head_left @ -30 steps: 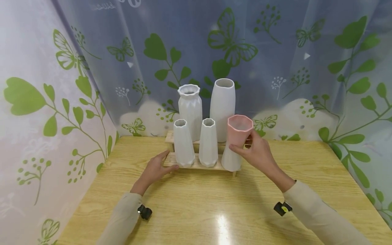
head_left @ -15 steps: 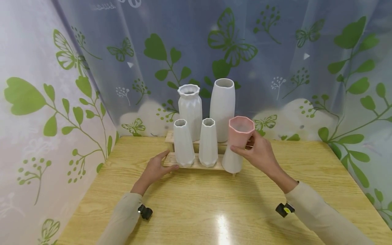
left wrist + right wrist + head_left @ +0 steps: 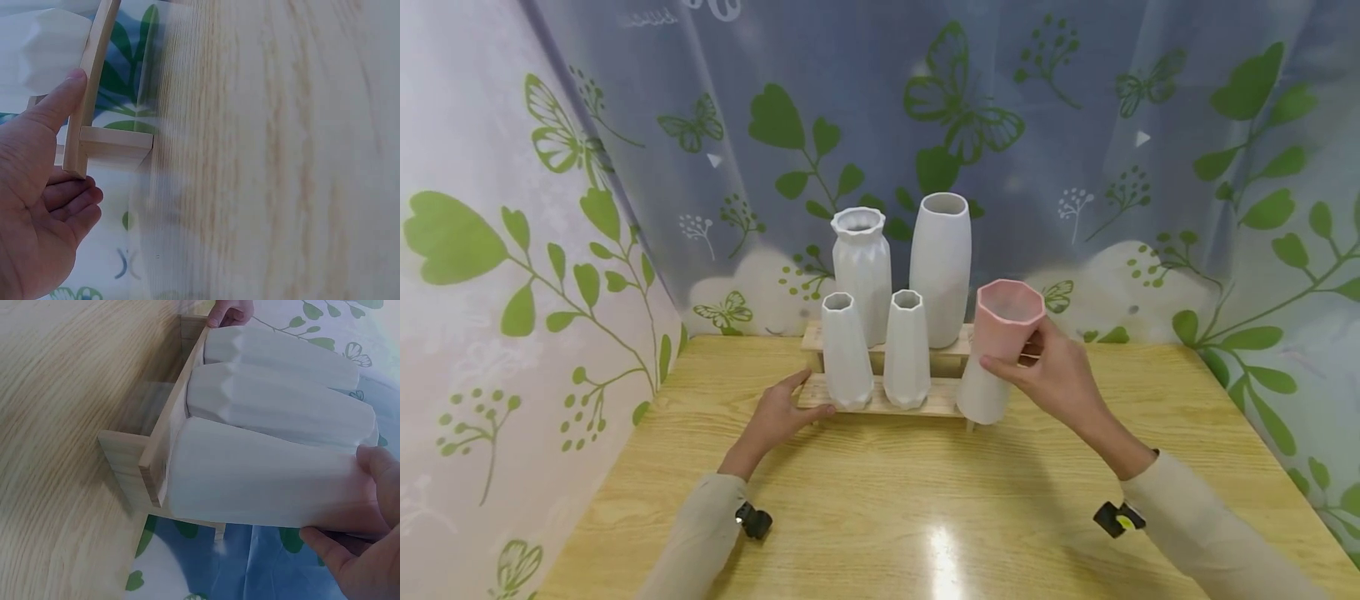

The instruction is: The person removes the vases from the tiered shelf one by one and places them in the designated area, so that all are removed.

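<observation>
Sensibly, the left hand (image 3: 778, 415) pinched the rack (image 3: 812, 337) at its left end, a good brace. Two white vases (image 3: 907, 354) stood on the near tier (image 3: 942, 400). At that tier's right end the right hand (image 3: 1063, 379) gripped the pink vase (image 3: 1000, 337) high up; it wanted slow, upright handling, base contact being hard to judge.

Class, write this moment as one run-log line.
left hand: holding stand, left end | right hand: gripping pink-white vase by stand's right end | front: two slim white vases | back: two larger white vases
</observation>
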`<move>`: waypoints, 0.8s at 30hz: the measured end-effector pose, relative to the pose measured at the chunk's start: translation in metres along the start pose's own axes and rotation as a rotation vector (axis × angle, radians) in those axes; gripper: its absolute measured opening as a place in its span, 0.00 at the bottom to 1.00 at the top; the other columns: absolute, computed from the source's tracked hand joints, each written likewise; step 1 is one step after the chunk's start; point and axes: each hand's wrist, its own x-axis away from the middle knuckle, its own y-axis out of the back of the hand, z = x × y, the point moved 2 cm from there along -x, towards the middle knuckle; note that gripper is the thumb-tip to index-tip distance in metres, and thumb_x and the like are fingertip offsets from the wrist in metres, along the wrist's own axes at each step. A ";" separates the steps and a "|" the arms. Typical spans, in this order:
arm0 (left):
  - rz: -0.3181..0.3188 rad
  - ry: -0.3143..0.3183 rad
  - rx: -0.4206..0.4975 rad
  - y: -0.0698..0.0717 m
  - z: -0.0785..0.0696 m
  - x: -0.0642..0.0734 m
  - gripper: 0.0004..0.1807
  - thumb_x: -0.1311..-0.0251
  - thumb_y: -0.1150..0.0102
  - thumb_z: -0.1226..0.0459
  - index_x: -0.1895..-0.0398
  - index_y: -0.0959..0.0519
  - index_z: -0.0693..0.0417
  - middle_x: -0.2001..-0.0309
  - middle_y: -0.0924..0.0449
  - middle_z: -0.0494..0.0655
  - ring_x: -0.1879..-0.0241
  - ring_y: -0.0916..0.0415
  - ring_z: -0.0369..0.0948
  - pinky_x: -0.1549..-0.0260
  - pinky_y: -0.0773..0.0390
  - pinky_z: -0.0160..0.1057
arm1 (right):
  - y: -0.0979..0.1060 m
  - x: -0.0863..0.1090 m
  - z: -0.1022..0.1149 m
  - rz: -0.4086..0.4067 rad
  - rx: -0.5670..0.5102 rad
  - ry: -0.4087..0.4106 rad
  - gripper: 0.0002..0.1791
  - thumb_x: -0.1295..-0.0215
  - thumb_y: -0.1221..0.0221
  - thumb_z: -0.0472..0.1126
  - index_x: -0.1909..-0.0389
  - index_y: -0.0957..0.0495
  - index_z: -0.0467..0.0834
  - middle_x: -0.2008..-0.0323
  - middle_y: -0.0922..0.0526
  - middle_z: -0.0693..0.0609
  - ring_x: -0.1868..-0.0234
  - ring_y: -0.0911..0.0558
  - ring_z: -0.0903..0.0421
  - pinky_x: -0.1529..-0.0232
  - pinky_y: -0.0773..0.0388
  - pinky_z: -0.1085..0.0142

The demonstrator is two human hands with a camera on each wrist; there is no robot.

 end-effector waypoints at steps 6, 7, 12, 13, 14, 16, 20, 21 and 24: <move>0.004 0.011 0.007 -0.001 0.002 0.000 0.57 0.46 0.26 0.40 0.23 0.38 0.65 0.26 0.36 0.64 0.27 0.38 0.61 0.33 0.31 0.61 | 0.015 0.003 -0.001 -0.016 0.012 -0.005 0.43 0.41 0.26 0.54 0.31 0.33 0.39 0.48 0.17 0.38 0.50 0.14 0.40 0.55 0.14 0.46; 0.006 0.013 0.009 0.000 0.002 0.000 0.57 0.46 0.27 0.40 0.23 0.38 0.65 0.26 0.36 0.64 0.27 0.38 0.62 0.34 0.32 0.62 | 0.017 0.003 -0.001 -0.020 0.014 -0.008 0.44 0.41 0.26 0.54 0.30 0.33 0.39 0.47 0.17 0.37 0.50 0.14 0.40 0.54 0.14 0.46; 0.010 0.020 0.016 0.001 0.000 0.001 0.57 0.47 0.27 0.39 0.23 0.39 0.65 0.26 0.36 0.64 0.27 0.39 0.61 0.33 0.32 0.62 | 0.028 0.004 -0.006 -0.051 0.037 -0.003 0.43 0.40 0.26 0.53 0.31 0.33 0.38 0.49 0.17 0.36 0.51 0.13 0.39 0.56 0.14 0.47; 0.009 0.019 0.015 0.001 0.000 0.001 0.57 0.47 0.27 0.39 0.23 0.39 0.65 0.26 0.36 0.64 0.27 0.39 0.62 0.34 0.32 0.62 | 0.030 0.003 -0.007 -0.056 0.039 -0.001 0.42 0.39 0.27 0.53 0.31 0.33 0.38 0.49 0.16 0.36 0.51 0.13 0.39 0.56 0.14 0.47; 0.009 0.018 0.015 0.001 -0.001 0.001 0.57 0.46 0.27 0.40 0.23 0.39 0.65 0.26 0.36 0.64 0.27 0.39 0.62 0.34 0.32 0.62 | 0.032 0.003 -0.008 -0.063 0.042 0.002 0.42 0.39 0.27 0.53 0.31 0.33 0.37 0.50 0.16 0.36 0.51 0.13 0.39 0.56 0.14 0.47; 0.009 0.018 0.014 0.001 -0.001 0.001 0.57 0.47 0.26 0.40 0.23 0.38 0.66 0.26 0.36 0.64 0.27 0.39 0.61 0.33 0.32 0.61 | 0.036 0.003 -0.010 -0.072 0.042 0.000 0.42 0.39 0.27 0.52 0.31 0.32 0.37 0.49 0.16 0.36 0.51 0.13 0.39 0.56 0.14 0.48; 0.012 0.015 0.004 0.001 -0.002 0.001 0.57 0.46 0.26 0.40 0.23 0.38 0.66 0.26 0.36 0.65 0.27 0.39 0.61 0.33 0.31 0.61 | 0.043 0.003 -0.013 -0.094 0.062 -0.003 0.41 0.40 0.26 0.53 0.32 0.31 0.37 0.50 0.16 0.35 0.53 0.13 0.39 0.57 0.14 0.49; 0.013 0.014 0.002 0.001 -0.002 0.001 0.57 0.46 0.26 0.40 0.23 0.38 0.66 0.26 0.36 0.65 0.27 0.38 0.61 0.34 0.31 0.61 | 0.044 0.003 -0.014 -0.097 0.070 -0.005 0.41 0.40 0.26 0.53 0.33 0.31 0.37 0.51 0.16 0.35 0.53 0.13 0.39 0.57 0.14 0.49; 0.011 0.018 0.004 0.001 -0.002 0.001 0.57 0.47 0.26 0.40 0.24 0.38 0.66 0.26 0.36 0.65 0.27 0.38 0.61 0.34 0.31 0.61 | 0.048 0.003 -0.017 -0.106 0.090 -0.007 0.41 0.40 0.26 0.53 0.33 0.30 0.37 0.52 0.15 0.35 0.54 0.13 0.38 0.59 0.14 0.50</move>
